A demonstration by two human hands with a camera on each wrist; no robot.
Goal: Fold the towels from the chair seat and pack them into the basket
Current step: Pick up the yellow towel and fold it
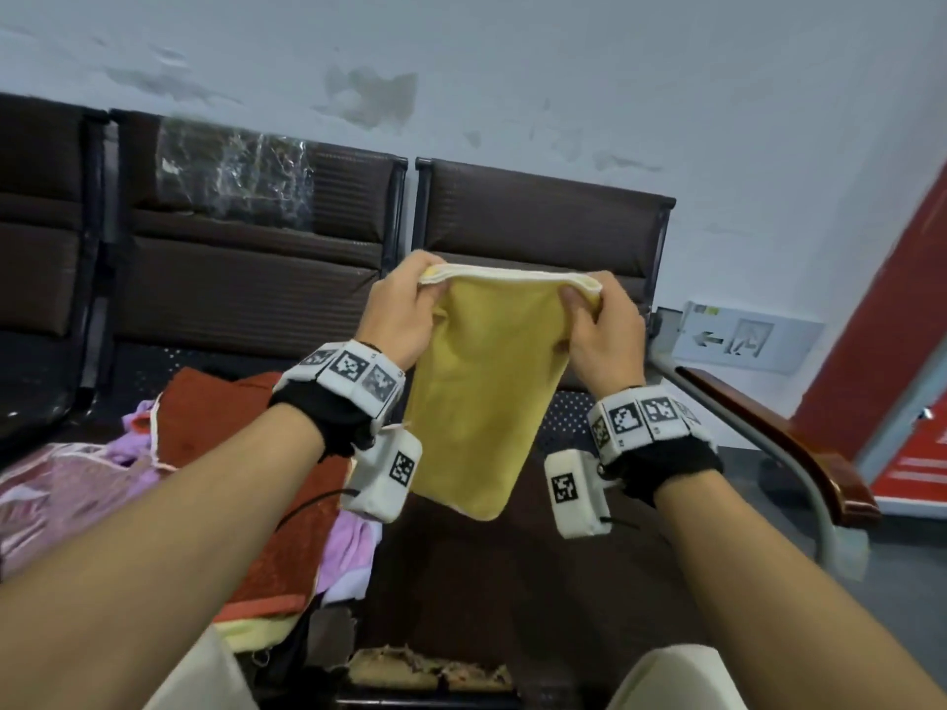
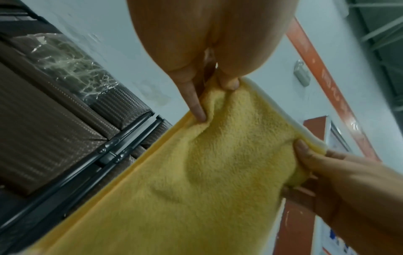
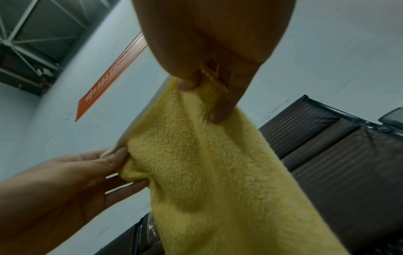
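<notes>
While held up: yellow towel [image 1: 476, 397] hangs over chair seat [image 1: 574, 412].
Pile risk: other towels [image 1: 246, 453] at left could slide off.
Left hand [image 1: 397, 312]: pinching top corner.
Right hand [image 1: 602, 330]: pinching other corner; loose pinch drops towel.
Basket: not seen.

Both forearms reach forward and up, wrists banded with marker cuffs; the left hand [image 1: 397, 310] is raised at chest height, thumb and fingers pinching the top left corner of the yellow towel [image 1: 476, 397]. The right hand [image 1: 604, 330] is level with it and near it, fingers curled, pinching the top right corner; knuckles face the head camera.
</notes>
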